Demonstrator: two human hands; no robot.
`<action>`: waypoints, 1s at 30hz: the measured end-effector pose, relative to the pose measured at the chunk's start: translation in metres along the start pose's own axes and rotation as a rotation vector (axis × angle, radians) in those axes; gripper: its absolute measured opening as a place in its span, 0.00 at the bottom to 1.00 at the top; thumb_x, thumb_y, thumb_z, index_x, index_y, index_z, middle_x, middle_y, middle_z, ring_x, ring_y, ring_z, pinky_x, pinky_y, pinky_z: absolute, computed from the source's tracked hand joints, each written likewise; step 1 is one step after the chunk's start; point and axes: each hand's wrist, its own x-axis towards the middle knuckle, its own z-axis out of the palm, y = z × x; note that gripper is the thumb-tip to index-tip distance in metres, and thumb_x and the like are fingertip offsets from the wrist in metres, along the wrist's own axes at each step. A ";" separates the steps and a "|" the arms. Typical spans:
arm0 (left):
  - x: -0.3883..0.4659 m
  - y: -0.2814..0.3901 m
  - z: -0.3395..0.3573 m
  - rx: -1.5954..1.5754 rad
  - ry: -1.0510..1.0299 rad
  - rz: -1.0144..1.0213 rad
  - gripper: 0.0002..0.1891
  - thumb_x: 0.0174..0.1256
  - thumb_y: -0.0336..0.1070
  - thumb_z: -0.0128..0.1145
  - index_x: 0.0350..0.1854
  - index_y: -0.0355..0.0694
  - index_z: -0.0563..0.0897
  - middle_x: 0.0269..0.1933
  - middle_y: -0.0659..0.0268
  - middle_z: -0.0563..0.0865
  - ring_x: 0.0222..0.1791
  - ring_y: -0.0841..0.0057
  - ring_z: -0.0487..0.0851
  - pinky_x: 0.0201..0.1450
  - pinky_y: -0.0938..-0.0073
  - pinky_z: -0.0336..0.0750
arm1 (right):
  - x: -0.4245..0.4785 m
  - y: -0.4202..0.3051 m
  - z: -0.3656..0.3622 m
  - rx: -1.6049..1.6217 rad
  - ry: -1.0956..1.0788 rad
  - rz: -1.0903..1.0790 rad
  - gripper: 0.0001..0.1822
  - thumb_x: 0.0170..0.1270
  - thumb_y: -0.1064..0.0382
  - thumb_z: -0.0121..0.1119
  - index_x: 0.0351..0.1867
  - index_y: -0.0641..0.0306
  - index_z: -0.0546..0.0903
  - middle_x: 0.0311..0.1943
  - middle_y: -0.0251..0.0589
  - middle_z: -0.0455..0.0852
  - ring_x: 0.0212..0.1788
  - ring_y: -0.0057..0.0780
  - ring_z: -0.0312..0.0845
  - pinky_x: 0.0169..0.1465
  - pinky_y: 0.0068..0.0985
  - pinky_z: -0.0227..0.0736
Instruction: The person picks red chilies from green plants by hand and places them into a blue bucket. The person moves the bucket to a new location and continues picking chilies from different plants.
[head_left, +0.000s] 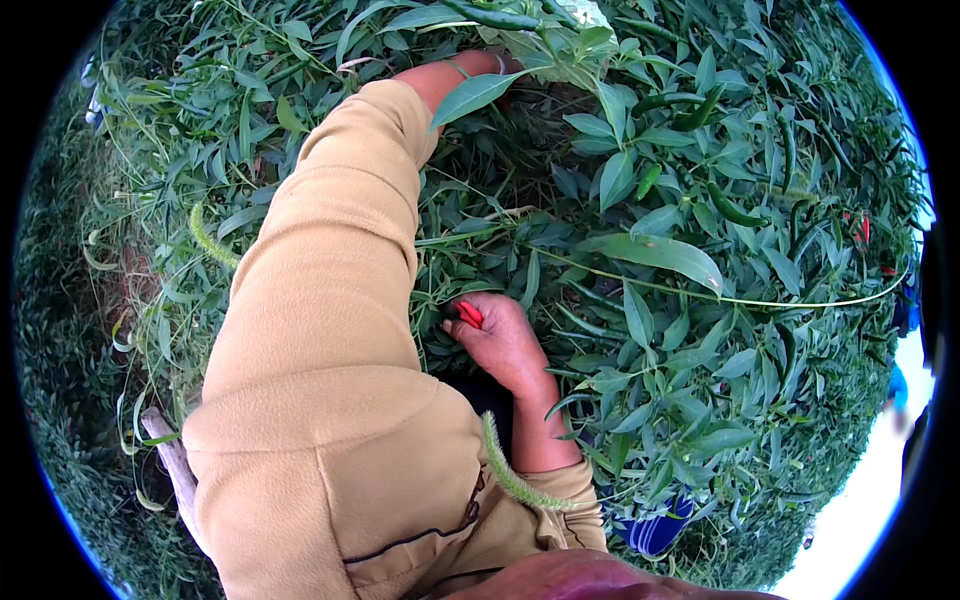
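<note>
My right hand is closed around red chili peppers, low among the plants in the middle of the view. Its thumb and curled fingers hide part of them. My left arm, in a tan sleeve, stretches up into the foliage at the top. A band shows at the left wrist, but leaves cover the left hand beyond it. Green chili peppers hang on the chili plants to the right. Another long green chili is near the left wrist, at the top edge.
Grass stems cross the plants, with a bristly seed head in front of my right sleeve. A wooden stick is at my left side. A blue item with white stripes lies at lower right. One red chili shows at far right.
</note>
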 end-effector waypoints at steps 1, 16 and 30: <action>0.001 0.000 -0.001 -0.004 -0.004 0.000 0.18 0.48 0.36 0.60 0.45 0.42 0.78 0.42 0.56 0.82 0.44 0.64 0.79 0.45 0.68 0.72 | 0.001 0.001 0.000 -0.015 -0.005 -0.012 0.07 0.47 0.66 0.57 0.22 0.68 0.72 0.16 0.45 0.68 0.21 0.37 0.63 0.26 0.29 0.61; 0.007 -0.015 0.015 0.108 0.001 0.179 0.19 0.48 0.36 0.61 0.45 0.41 0.78 0.42 0.55 0.81 0.44 0.64 0.79 0.46 0.70 0.71 | 0.010 0.007 0.002 0.162 -0.048 -0.145 0.06 0.46 0.68 0.60 0.23 0.66 0.75 0.15 0.31 0.70 0.22 0.16 0.63 0.26 0.21 0.62; -0.151 0.076 -0.102 -0.221 -0.080 0.571 0.11 0.43 0.28 0.62 0.31 0.36 0.79 0.31 0.57 0.82 0.34 0.64 0.79 0.38 0.75 0.71 | -0.172 0.029 -0.029 0.483 -0.045 -0.376 0.09 0.48 0.67 0.65 0.22 0.68 0.76 0.17 0.29 0.71 0.21 0.17 0.63 0.24 0.20 0.58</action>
